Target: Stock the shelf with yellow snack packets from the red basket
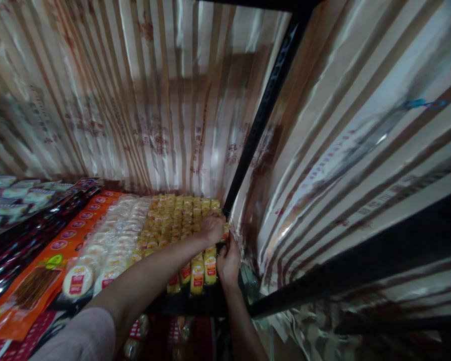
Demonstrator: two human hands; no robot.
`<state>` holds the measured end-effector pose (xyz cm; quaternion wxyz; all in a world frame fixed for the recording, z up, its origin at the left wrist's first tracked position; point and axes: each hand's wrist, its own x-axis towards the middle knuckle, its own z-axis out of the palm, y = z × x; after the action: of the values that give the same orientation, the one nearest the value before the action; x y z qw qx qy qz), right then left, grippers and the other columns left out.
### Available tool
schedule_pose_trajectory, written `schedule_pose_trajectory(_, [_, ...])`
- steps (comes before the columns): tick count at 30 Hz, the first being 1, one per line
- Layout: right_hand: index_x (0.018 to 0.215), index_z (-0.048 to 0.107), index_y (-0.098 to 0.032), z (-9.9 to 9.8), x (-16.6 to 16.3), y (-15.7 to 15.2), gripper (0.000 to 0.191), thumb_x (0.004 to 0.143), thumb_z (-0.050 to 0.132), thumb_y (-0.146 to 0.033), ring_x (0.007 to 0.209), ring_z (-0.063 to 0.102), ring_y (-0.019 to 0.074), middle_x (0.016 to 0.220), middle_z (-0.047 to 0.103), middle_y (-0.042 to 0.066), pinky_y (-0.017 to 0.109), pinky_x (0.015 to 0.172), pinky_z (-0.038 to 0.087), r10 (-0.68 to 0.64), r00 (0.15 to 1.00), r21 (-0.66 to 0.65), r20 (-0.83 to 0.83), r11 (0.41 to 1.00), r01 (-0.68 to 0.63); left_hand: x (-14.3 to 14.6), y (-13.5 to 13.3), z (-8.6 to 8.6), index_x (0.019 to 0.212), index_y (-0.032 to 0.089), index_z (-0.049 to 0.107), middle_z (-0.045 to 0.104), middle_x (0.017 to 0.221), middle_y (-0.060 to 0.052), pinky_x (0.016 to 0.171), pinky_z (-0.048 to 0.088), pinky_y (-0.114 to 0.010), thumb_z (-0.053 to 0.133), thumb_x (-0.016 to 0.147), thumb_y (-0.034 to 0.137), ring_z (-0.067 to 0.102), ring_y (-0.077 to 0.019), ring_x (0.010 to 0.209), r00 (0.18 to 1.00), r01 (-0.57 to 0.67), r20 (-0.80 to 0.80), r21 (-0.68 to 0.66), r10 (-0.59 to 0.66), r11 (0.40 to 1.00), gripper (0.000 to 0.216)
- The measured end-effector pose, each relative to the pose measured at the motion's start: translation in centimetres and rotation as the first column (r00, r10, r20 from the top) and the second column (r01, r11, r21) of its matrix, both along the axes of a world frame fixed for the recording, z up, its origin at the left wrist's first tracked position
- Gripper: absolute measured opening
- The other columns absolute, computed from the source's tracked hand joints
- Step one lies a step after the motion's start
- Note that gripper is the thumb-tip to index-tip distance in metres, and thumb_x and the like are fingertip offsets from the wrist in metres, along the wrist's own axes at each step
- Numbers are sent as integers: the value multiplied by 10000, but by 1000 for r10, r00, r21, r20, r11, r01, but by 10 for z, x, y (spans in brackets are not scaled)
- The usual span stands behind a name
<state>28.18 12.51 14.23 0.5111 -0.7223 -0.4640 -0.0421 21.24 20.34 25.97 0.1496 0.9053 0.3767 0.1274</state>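
Note:
My left hand (212,228) reaches over rows of small yellow-wrapped snack packets (197,276) to the foot of a black slotted metal post (253,130). Its fingers are curled, and what they grip is hidden. Just below and to the right, my right hand (229,261) is closed with its thumb upward at the shelf's corner. What lies in its fingers is too dim to make out. A yellow packet (226,231) shows between the two hands. Beside them a thin string or wire (236,231) loops by the post.
Left of the yellow packets lie clear-wrapped round white cakes (78,280), an orange snack bag (33,286), dark shiny packs (18,250) and white packets (18,193). Pleated printed plastic sheeting (165,100) hangs behind and right. A black rail (361,255) crosses the right side.

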Motion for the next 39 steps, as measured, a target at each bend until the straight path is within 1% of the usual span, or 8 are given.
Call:
schedule_pose_trajectory(4, [1226,518,-44,-10,5,6,501,775,344,-173,1069,559,254,1151,606,196,426,956,422,43,999,-47,-17,998,-44,2,6,-7,947,136,632,648,961,-88,961,370,-299,496,806,134,553,-202,1000,997,23,-69,49,-20,999,196])
schedule_pose_trajectory(10, [1158,587,-109,-11,11,7,452,780,354,-188,1054,563,233,1118,632,146,414,956,424,70,997,-34,-41,997,-71,3,11,-14,923,119,646,626,957,-111,924,391,-312,470,811,124,523,-226,1017,996,-4,-91,104,14,995,210])
schedule_pose_trajectory(18, [1256,524,-102,-17,12,9,513,781,349,-189,1137,528,223,1230,585,137,404,1004,394,89,994,-78,-65,993,-94,5,12,-15,999,104,621,607,983,-116,923,394,-344,404,836,86,481,-238,1034,996,-8,-86,149,21,989,272])
schedule_pose_trajectory(21, [1272,514,-98,-20,14,11,532,772,348,-173,1158,515,224,1251,574,134,409,1022,380,108,994,-104,-35,988,-111,6,13,-16,956,123,637,610,946,-101,913,398,-341,390,847,86,487,-228,1013,996,-4,-92,146,18,989,273])
schedule_pose_trajectory(25, [1281,512,-127,-22,17,12,541,770,334,-139,1158,514,207,1252,578,111,405,1031,373,149,988,-80,-25,985,-151,7,15,-19,868,133,660,612,917,-99,873,418,-324,375,864,101,497,-221,993,994,-5,-104,131,19,991,287])
schedule_pose_trajectory(31, [1307,478,-92,-25,16,12,549,784,333,-171,1143,511,236,1251,568,145,425,1003,390,105,994,-112,-19,988,-106,6,13,-13,887,112,663,614,935,-119,878,418,-345,403,858,115,486,-246,1033,994,2,-110,134,13,991,262])
schedule_pose_trajectory(36, [1343,427,-89,-21,15,11,573,786,323,-170,1149,505,241,1240,566,154,436,992,389,123,992,-117,-25,985,-125,7,12,-9,872,116,651,621,913,-103,882,418,-323,399,869,102,518,-209,974,995,20,-98,122,-8,992,252])
schedule_pose_trajectory(39, [1341,428,-103,-18,16,10,571,784,327,-173,1186,479,235,1261,551,148,431,1011,371,137,989,-85,-52,986,-141,8,10,-6,848,126,645,619,910,-97,881,419,-315,420,851,85,519,-202,969,997,16,-76,123,-7,992,229])
